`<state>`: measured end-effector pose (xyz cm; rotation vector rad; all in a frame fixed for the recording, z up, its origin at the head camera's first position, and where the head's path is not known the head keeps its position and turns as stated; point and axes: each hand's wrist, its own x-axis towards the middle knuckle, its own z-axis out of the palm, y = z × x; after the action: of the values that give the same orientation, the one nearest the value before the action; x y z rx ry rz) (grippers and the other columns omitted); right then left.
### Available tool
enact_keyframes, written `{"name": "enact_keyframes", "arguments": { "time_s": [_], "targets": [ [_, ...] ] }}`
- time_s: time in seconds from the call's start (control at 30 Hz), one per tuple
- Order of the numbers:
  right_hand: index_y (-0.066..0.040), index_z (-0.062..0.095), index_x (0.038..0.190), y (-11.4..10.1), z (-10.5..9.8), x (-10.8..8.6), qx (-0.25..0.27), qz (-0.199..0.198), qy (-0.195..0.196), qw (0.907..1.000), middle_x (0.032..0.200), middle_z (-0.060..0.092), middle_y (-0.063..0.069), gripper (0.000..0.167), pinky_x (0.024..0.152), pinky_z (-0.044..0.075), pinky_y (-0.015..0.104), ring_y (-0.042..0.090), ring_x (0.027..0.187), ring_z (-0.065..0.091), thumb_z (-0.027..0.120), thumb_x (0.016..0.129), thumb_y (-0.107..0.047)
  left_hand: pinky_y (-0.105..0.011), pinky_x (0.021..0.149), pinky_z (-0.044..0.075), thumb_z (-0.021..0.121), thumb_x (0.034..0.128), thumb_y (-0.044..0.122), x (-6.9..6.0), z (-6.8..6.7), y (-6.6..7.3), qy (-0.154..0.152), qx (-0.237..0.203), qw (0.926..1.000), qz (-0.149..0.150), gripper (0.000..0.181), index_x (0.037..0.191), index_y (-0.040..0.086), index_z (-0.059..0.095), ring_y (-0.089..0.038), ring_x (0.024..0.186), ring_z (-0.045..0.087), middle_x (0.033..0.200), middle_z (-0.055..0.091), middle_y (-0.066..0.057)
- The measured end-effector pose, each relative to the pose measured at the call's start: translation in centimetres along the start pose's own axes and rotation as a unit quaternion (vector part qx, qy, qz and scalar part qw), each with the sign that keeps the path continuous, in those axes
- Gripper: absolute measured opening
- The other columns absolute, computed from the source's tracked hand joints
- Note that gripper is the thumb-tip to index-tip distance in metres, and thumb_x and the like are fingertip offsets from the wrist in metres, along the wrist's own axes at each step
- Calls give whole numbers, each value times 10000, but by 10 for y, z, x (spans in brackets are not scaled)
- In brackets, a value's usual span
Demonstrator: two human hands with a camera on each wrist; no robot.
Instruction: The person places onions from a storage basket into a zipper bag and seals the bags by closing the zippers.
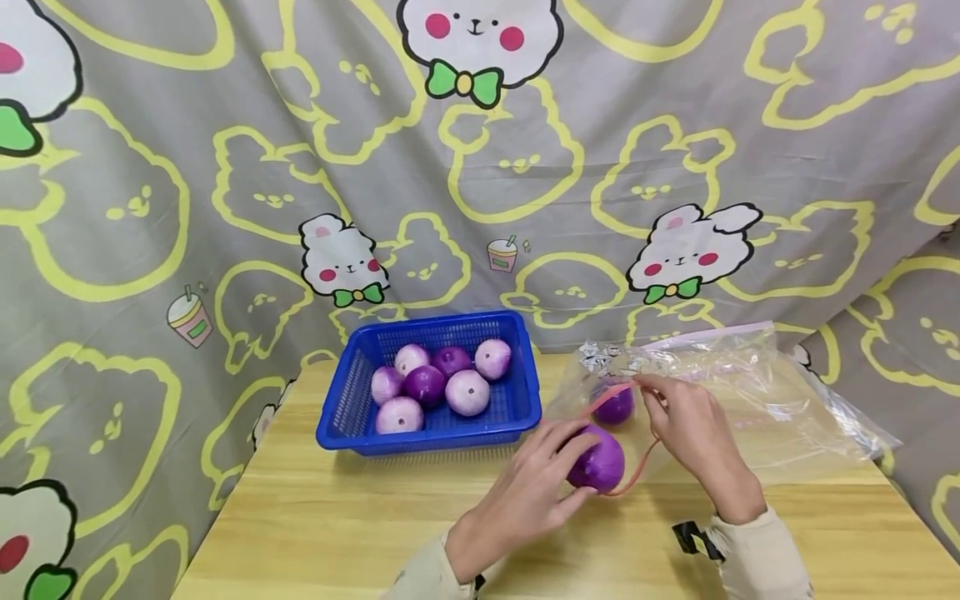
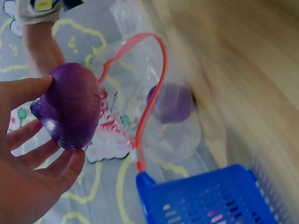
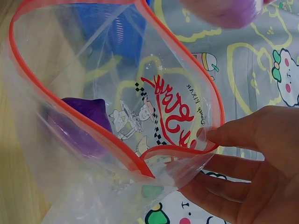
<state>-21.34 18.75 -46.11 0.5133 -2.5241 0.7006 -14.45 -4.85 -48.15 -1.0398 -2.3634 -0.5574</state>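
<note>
A purple onion (image 2: 74, 105) is gripped between the thumb and fingers of my left hand (image 1: 521, 475), just in front of the mouth of a clear plastic bag. My right hand (image 1: 693, 433) pinches the red-edged rim of that bag (image 3: 182, 154), and the mouth gapes wide. Inside the bag, another purple onion (image 3: 84, 123) shows through the film, resting low near the table. Red lettering and cartoon figures are printed on the bag's side. The held onion is apart from the one inside.
To the left stands a blue plastic basket (image 1: 341, 408) with several purple and pale onions (image 1: 425, 386). Another clear bag (image 1: 787, 400) with a pink edge lies flat at the right of the wooden table (image 1: 315, 517). A patterned curtain (image 1: 420, 167) hangs behind.
</note>
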Motion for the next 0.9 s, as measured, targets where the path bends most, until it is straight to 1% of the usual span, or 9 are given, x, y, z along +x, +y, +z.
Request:
{"name": "enact_keyframes", "arguments": {
  "time_s": [0.1,0.23,0.33,0.43,0.5,0.57,0.67,0.8,0.9],
  "targets": [
    [-21,719,1137,0,-3,0,17,79,-127,9999,754,707,92,232,484,401,340,68,464,450,620,928,-32,-350,1099,392,804,826,313,2,10,2,-86,388,9990,218,633,1376,153,536,-178,1274,491,1392,520,-39],
    [-13,707,1157,-2,-5,-2,76,163,-330,9993,656,664,-3,238,529,460,392,52,474,487,609,944,-50,-339,1085,406,801,825,332,3,21,2,-150,748,9966,322,624,1362,142,547,-206,1256,512,1374,530,-56],
    [-10,711,1146,-4,-5,-1,65,160,-296,9994,697,693,35,231,547,469,401,69,493,504,615,940,-49,-363,1060,434,797,826,333,5,27,0,-212,846,9959,237,612,1352,143,548,-215,1257,512,1369,533,-69],
    [-11,722,1117,-5,-5,-1,14,112,-207,9997,824,734,118,214,541,455,384,101,521,510,633,926,-47,-384,1027,459,797,823,332,8,32,-3,-232,886,9957,97,600,1339,157,545,-219,1269,498,1378,525,-66],
    [-15,729,1097,-6,-4,-1,-26,51,-152,9999,888,741,143,200,530,441,368,120,535,503,645,918,-48,-393,1029,455,804,812,330,11,35,-7,-160,946,9954,71,595,1324,157,554,-225,1269,497,1371,531,-68],
    [-21,733,1083,-7,-3,-2,-28,14,-120,9999,890,741,138,188,524,426,356,132,540,494,651,917,-51,-396,1046,436,807,805,331,13,37,-9,-70,1047,9945,77,589,1312,156,565,-238,1273,492,1373,534,-71],
    [-26,738,1064,-8,-3,-2,-35,-28,-40,10000,869,739,129,170,524,443,384,152,548,519,656,917,-55,-407,1064,414,805,797,322,17,41,-11,65,1232,9923,87,575,1297,147,581,-274,1285,480,1379,538,-94],
    [-25,742,1069,-9,-5,-1,-46,-2,0,10000,876,741,144,172,561,483,455,187,582,576,663,922,-70,-464,1050,413,799,795,296,19,48,-15,145,1356,9906,-117,545,1277,151,591,-347,1310,452,1379,544,-103],
    [-25,739,1089,-10,-6,1,-41,10,-28,10000,890,742,151,185,578,495,472,201,598,597,666,931,-85,-520,1031,420,808,784,297,20,51,-20,194,1516,9879,-255,549,1269,155,593,-389,1297,462,1342,565,-92]
  ]
}}
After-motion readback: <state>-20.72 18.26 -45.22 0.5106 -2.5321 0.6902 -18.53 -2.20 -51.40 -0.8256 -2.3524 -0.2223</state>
